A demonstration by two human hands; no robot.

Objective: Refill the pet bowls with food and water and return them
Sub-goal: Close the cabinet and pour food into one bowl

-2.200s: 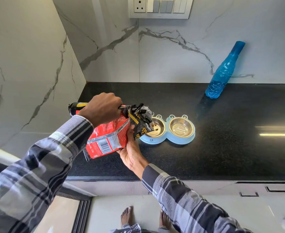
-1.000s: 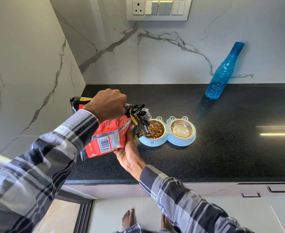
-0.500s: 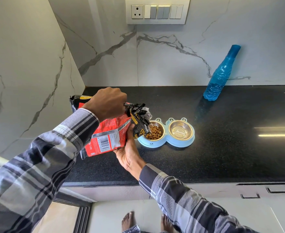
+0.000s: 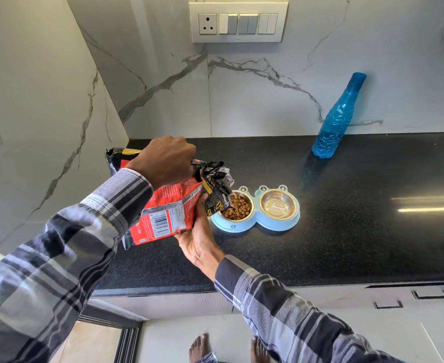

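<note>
A light blue double pet feeder (image 4: 257, 226) stands on the black counter (image 4: 346, 231). Its left steel bowl (image 4: 238, 207) holds brown kibble; the right steel bowl (image 4: 278, 204) looks empty. A red and black pet food bag (image 4: 163, 213) is tilted over the left bowl, its torn mouth at the bowl's rim. My left hand (image 4: 167, 159) grips the bag from above. My right hand (image 4: 197, 238) holds the bag from below near its mouth. A blue plastic water bottle (image 4: 336, 121) stands capped at the back wall, apart from both hands.
Marble walls close the counter at the back and left. A switch panel (image 4: 238, 22) is mounted above. The counter's front edge runs just below my right wrist, with drawers (image 4: 409, 299) underneath. My bare feet (image 4: 226, 347) show on the floor.
Kibble has poured from the bag into the left bowl, which was empty 2.2 s ago and now holds a fuller pile. Both hands keep the bag tilted in nearly the same place.
</note>
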